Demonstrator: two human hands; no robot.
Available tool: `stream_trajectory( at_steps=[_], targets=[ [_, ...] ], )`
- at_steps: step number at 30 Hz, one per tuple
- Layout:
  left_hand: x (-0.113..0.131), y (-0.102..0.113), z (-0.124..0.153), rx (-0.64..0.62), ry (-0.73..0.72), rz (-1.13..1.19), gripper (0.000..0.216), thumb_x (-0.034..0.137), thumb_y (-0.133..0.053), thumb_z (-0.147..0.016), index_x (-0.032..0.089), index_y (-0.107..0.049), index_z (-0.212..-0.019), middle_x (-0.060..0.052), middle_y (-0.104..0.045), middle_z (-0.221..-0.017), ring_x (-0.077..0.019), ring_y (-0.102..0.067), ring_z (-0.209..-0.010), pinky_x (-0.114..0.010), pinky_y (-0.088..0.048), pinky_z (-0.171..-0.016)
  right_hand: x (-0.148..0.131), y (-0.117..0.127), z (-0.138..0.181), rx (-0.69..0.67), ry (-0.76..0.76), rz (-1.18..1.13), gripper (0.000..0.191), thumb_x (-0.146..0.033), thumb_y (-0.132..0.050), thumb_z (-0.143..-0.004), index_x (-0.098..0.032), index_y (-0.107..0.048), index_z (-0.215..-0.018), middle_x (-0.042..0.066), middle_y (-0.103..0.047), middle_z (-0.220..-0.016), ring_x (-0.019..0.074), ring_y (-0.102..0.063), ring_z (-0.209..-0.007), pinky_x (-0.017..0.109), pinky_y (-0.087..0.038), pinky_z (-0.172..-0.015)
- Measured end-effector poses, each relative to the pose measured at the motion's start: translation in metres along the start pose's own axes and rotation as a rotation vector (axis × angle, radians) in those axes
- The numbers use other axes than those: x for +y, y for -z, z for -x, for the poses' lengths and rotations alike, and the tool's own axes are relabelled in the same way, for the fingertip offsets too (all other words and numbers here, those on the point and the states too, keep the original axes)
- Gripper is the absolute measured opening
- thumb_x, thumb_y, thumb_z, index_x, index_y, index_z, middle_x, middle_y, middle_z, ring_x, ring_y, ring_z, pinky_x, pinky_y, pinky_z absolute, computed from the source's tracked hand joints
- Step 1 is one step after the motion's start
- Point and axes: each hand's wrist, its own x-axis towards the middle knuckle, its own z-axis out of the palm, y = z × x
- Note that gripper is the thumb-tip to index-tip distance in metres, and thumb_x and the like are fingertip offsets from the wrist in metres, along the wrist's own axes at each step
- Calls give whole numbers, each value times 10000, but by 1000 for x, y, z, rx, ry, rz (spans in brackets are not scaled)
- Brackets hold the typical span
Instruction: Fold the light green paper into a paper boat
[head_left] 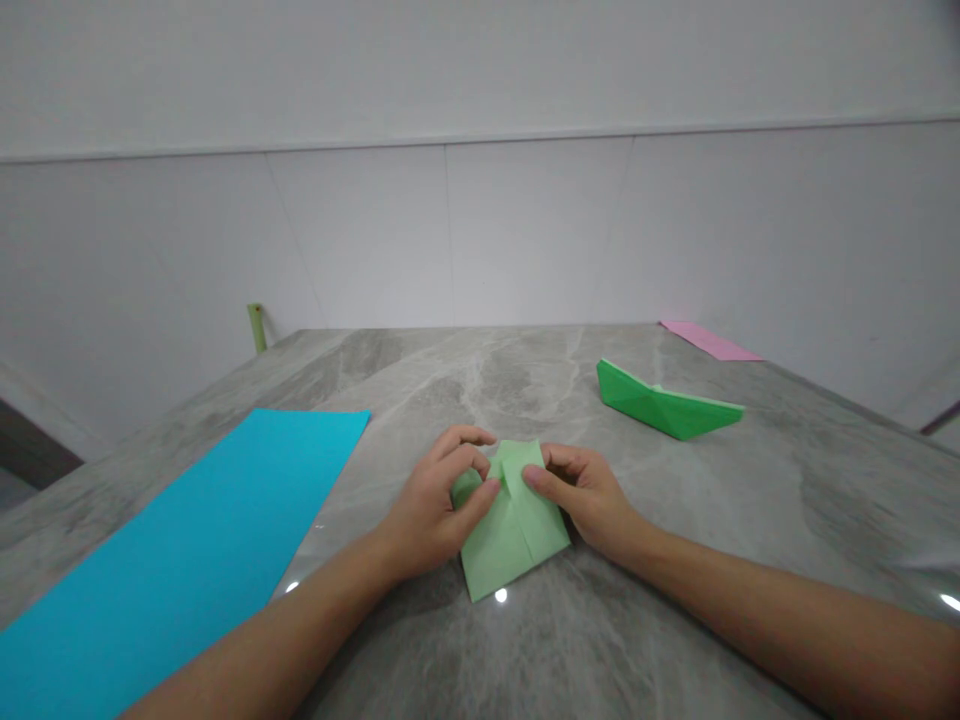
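Observation:
A light green folded paper (510, 535) lies on the grey marble table (675, 600) just in front of me. My left hand (431, 505) pinches its upper left part, fingers curled and thumb pressed on the fold. My right hand (589, 495) grips the upper right part, thumb on top near the middle crease and fingers bent around the edge. Both hands hold the paper against the tabletop.
A large cyan paper sheet (180, 560) lies to the left. A dark green folded paper boat (664, 402) sits at the right back. A pink sheet (709, 340) lies at the far right edge by the wall. A small green post (257, 327) stands at the far left corner.

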Motion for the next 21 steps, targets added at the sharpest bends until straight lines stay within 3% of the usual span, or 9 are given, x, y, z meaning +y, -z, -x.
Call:
stream_trajectory(
  at_steps=[5, 12, 21],
  targets=[
    [1, 0, 1, 22, -26, 11, 69, 162, -483, -888, 197, -473, -829, -89, -576, -1103, -187, -562, -1014, -351, -446, -863, -1, 0, 0, -8, -6, 33, 281, -427, -699, -750, -147, -698, -783, 17, -643, -677, 122, -539, -570, 239, -421, -541],
    [6, -5, 2, -67, -26, 28, 74, 160, -452, -908, 208, -457, -852, -76, -589, -1168, -163, -580, -991, -296, -454, -821, -3, -5, -1, 0, -56, 35, 300, -438, -707, -733, -139, -693, -753, 16, -636, -658, 120, -534, -569, 234, -420, -533],
    [5, -6, 2, -66, -21, 19, 85, 155, -437, -918, 209, -438, -852, -62, -598, -1145, -142, -579, -934, -273, -449, -792, -1, -5, -1, -27, -92, 46, 304, -432, -709, -721, -131, -667, -713, 9, -615, -622, 110, -516, -532, 237, -411, -526]
  ],
)
